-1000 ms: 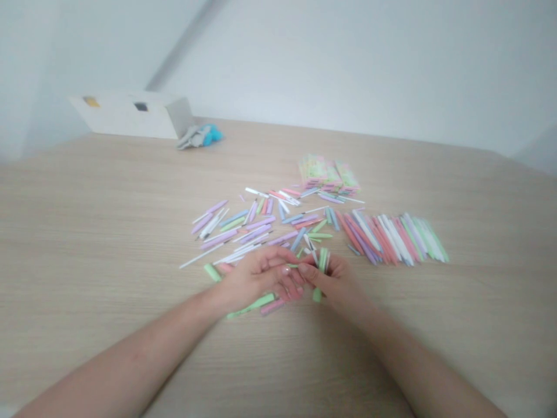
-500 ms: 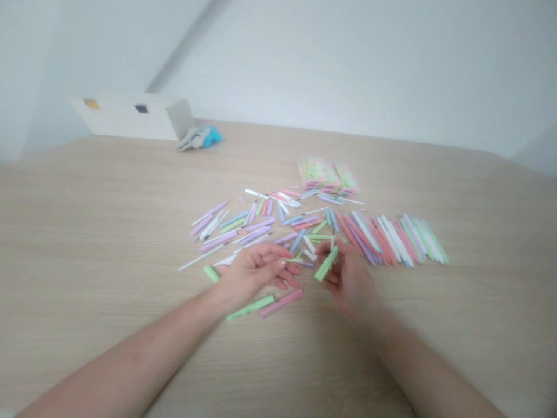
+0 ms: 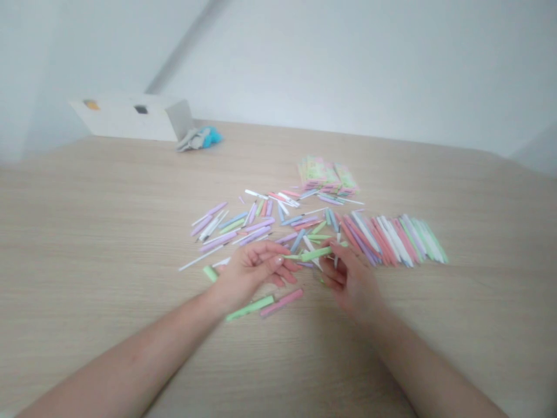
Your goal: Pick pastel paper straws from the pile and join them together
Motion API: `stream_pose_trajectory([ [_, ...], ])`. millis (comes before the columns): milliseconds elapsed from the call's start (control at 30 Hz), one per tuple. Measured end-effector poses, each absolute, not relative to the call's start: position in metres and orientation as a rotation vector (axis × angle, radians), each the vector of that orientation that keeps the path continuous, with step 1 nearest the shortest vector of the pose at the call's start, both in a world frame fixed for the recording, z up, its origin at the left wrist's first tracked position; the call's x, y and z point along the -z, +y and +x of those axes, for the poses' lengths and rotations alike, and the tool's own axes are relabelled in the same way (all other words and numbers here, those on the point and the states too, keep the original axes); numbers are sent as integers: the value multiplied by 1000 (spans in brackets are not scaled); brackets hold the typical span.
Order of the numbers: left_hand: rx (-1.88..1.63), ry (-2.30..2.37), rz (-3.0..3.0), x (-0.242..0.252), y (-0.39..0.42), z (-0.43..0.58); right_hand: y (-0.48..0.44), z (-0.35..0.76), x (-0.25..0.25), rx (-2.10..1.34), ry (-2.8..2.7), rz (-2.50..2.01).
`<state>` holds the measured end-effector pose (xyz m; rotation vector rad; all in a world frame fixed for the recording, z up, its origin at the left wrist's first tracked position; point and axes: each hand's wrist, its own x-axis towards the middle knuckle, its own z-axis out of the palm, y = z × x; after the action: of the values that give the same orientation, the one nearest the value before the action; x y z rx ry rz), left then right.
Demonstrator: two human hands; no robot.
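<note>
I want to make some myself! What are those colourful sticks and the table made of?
The pastel sticks look like matte plastic, maybe coated paper: even flat colours, straight edges; too blurred to be sure. The table looks like pale wood or wood-look laminate: fine grain lines, smooth dull surface.

Pale wood-grain table top point(image 3: 108, 232), matt and smooth like laminate, scattered pastel sticks point(image 3: 243, 232) of smooth, faintly satin plastic, green stick point(image 3: 317, 253) of the same plastic, white box point(image 3: 130, 119) of matt cardboard, grey-and-blue cloth bundle point(image 3: 198, 138), soft, dull
</note>
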<state>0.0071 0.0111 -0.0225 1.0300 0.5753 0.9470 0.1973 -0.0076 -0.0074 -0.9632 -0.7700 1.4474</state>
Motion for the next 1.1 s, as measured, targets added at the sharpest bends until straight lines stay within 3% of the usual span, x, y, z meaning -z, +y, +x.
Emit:
stream_pose_trajectory([
  [1100,-931,567,1141,16,12,7,-11,197,10,-1631,-831,-984],
])
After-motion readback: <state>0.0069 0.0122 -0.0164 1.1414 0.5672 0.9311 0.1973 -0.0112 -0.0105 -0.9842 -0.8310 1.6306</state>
